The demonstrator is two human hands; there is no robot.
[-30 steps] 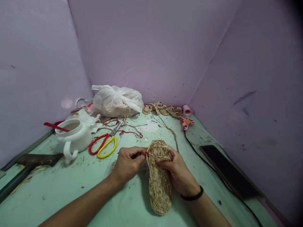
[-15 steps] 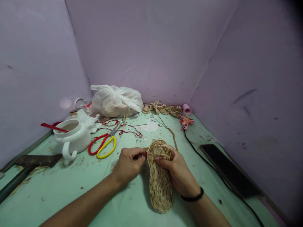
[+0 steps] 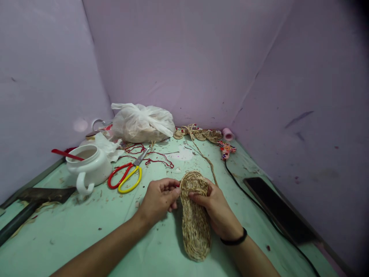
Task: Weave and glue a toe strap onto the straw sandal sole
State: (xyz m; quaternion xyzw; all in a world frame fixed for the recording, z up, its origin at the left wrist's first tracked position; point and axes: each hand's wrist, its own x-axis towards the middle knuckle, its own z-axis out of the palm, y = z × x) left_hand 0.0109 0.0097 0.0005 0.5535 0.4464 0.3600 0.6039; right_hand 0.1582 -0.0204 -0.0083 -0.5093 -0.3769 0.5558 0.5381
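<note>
Right hand (image 3: 217, 209) is closed on the woven fibre sole (image 3: 196, 231), gripping its right edge toward the upper end, thumb laid flat across the face just below the cross strap (image 3: 196, 190) and the other fingers mostly hidden behind it; a black band (image 3: 235, 238) circles the wrist. At the opposite edge, left of the frame's centre line, the left hand (image 3: 160, 200) is narrow, its thumb and forefinger drawn close together with their tips at the sole's rim beside the strap's end, while the lower fingers curl loosely inward. A speck of red shows at those fingertips, but whether they pinch it, the strap or the rim itself cannot be told. The sole stands lengthwise in the lower middle of the frame, slightly right of centre, above the pale green tabletop (image 3: 138, 246). Behind it a twisted rope (image 3: 211, 166) runs up to a row of small woven pieces (image 3: 201, 134) at the centre of the frame. Left of centre lie scissors (image 3: 136, 164) with one red and one yellow handle, near a tangle of red thread (image 3: 161, 154), and a white pot (image 3: 98, 169) stands farther left. A dark flat slab (image 3: 278, 209) lies at lower right, beside a black cord (image 3: 253, 200).
</note>
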